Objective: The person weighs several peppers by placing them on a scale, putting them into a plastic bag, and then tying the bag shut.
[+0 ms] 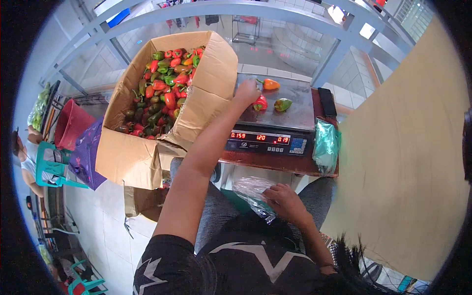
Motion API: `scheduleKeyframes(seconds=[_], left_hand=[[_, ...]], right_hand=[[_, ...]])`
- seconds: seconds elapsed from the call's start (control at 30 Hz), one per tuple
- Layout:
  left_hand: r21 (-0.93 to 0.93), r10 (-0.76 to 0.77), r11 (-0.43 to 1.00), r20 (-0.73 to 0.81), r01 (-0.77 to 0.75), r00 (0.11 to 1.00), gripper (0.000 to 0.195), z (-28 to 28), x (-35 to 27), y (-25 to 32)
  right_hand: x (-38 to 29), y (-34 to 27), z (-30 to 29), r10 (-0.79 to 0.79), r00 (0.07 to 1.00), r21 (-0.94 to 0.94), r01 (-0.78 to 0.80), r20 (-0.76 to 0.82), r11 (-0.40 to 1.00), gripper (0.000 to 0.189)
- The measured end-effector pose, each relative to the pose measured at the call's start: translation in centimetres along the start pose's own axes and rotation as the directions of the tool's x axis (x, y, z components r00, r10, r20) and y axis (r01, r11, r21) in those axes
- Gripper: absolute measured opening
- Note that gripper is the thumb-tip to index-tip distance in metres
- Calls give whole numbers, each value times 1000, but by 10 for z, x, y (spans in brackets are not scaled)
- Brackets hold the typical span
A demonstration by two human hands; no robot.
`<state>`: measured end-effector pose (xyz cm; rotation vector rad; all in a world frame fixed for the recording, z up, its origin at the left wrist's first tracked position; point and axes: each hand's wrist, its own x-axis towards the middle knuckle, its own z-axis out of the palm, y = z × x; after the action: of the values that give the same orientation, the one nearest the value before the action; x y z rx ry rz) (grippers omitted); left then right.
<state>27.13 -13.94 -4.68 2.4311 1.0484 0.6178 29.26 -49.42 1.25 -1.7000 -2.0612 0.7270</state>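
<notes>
My left hand (pixel 249 90) reaches over the metal plate (pixel 295 118) of a digital scale; whether its fingers grip anything is hidden. A red pepper (pixel 260 103) lies just below it, an orange pepper (pixel 271 84) to its right and a green pepper (pixel 283 104) farther right, all on the plate. The scale's display (pixel 260 137) is lit red. Over my lap, my right hand (pixel 284 201) holds a clear plastic bag (pixel 250 187) by its edge. Left of the scale, a cardboard box (pixel 206 107) is filled with red, green and orange peppers.
Green plastic bags (pixel 326 142) and a black object (pixel 327 102) lie on the red table (pixel 273 166) right of the scale. A wooden panel (pixel 402 158) stands at right, a metal railing (pixel 221 11) beyond. At far left are a red bucket (pixel 69 123) and a seated person (pixel 27 158).
</notes>
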Motion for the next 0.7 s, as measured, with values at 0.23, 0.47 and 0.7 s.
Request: scheduleKeyframes(seconds=[0.23, 0.47, 0.7], left_hand=[[186, 85, 980, -101, -65, 991, 32, -27, -27, 21], [526, 88, 848, -15, -67, 996, 29, -16, -62, 79], [343, 101, 936, -48, -79, 994, 20, -3, -62, 65]], right_hand=[[6, -9, 0, 1, 1000, 13, -1, 2, 1000, 15], [8, -14, 3, -31, 999, 45, 30, 23, 999, 18], [8, -19, 8, -30, 999, 52, 28, 38, 998, 14]])
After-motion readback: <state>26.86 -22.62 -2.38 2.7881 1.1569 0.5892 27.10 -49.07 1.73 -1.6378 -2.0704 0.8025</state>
